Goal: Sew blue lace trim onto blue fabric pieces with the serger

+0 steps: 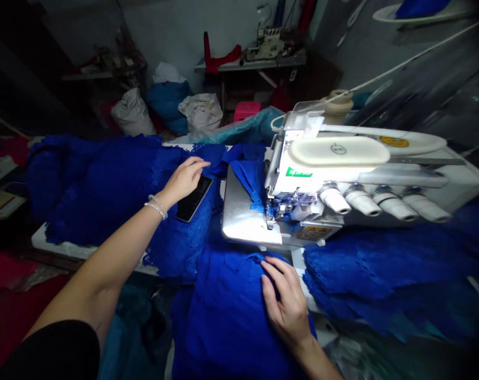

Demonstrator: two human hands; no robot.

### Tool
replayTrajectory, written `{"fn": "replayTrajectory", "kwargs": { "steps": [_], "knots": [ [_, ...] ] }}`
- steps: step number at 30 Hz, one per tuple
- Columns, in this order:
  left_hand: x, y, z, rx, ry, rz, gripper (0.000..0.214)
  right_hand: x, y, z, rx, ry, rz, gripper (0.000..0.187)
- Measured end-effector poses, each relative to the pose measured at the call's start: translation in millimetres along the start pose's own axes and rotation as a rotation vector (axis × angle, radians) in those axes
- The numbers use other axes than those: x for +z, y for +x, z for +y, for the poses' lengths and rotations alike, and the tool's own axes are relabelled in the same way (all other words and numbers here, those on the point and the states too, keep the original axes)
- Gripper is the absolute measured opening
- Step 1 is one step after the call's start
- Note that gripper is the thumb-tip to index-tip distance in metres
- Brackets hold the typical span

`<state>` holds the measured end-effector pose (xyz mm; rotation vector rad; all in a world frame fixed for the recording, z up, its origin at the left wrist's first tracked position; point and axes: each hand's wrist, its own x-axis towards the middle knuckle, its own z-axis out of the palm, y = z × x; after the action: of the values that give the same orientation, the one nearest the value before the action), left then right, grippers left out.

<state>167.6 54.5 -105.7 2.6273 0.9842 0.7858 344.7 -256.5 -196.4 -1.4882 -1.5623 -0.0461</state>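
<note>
My left hand (188,177) reaches across a dark-screened phone (194,199), its fingers stretched towards the right. Beneath the phone lies blue lace-edged fabric (176,243). My right hand (289,303) rests on a blue cloth piece (227,306) in front of the machine. Its fingers are bent and spread, with the fingertips near a raised fold and the thumb apart. A white overlock sewing machine (338,153) stands at the right. Blue cloth strips (245,177) lie on its metal plate (243,214) and run up to the presser foot area.
A blue fabric stack (382,258) lies right of the machine, and another blue pile (101,179) covers the table's left. Behind are stuffed sacks (202,111), a pink stool (247,110) and another sewing machine (266,45). Red cloth (29,316) sits at lower left.
</note>
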Motion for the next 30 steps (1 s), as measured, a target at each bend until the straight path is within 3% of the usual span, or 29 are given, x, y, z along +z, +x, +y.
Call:
{"fn": "replayTrajectory", "kwargs": {
  "steps": [2, 5, 6, 10, 12, 15, 17, 22, 27, 30],
  "knots": [
    [-7.7, -19.8, 29.8, -0.018, -0.013, 0.090, 0.029, -8.6, 2.1, 2.9, 0.091, 0.004, 0.039, 0.028],
    [-10.9, -68.0, 84.2, -0.045, -0.054, 0.202, 0.011, -25.7, 5.7, 5.3, 0.198, -0.011, 0.122, 0.024],
    [-8.0, -85.4, 101.9, -0.045, -0.083, 0.175, 0.011, -31.3, 6.6, 4.6, 0.207, -0.019, 0.133, 0.023],
    [22.1, -137.8, 157.0, -0.022, -0.235, -0.168, 0.023, -46.1, 5.3, -8.3, 0.183, -0.002, 0.109, 0.027],
    [37.7, -147.9, 173.7, -0.022, -0.157, -0.162, 0.035, -48.3, 1.4, -17.9, 0.148, 0.038, 0.088, 0.029],
    [45.8, -149.9, 186.8, -0.038, -0.111, -0.013, 0.030, -46.1, -6.2, -28.3, 0.116, 0.066, 0.031, 0.025],
    [43.7, -150.2, 189.1, -0.057, -0.103, 0.019, 0.023, -41.5, -9.0, -30.1, 0.188, 0.045, -0.022, 0.016],
    [40.8, -157.1, 185.1, -0.119, -0.028, -0.208, 0.018, -28.9, 4.1, -25.8, 0.408, 0.055, -0.122, 0.006],
    [29.9, -159.8, 183.7, -0.297, -0.400, -0.185, 0.014, -28.9, 24.2, -33.0, 0.434, 0.314, -0.096, 0.010],
    [24.9, -162.1, 186.2, -0.381, -0.608, -0.283, 0.011, -29.8, 24.5, -35.4, 0.477, 0.448, -0.074, 0.007]
  ]
}}
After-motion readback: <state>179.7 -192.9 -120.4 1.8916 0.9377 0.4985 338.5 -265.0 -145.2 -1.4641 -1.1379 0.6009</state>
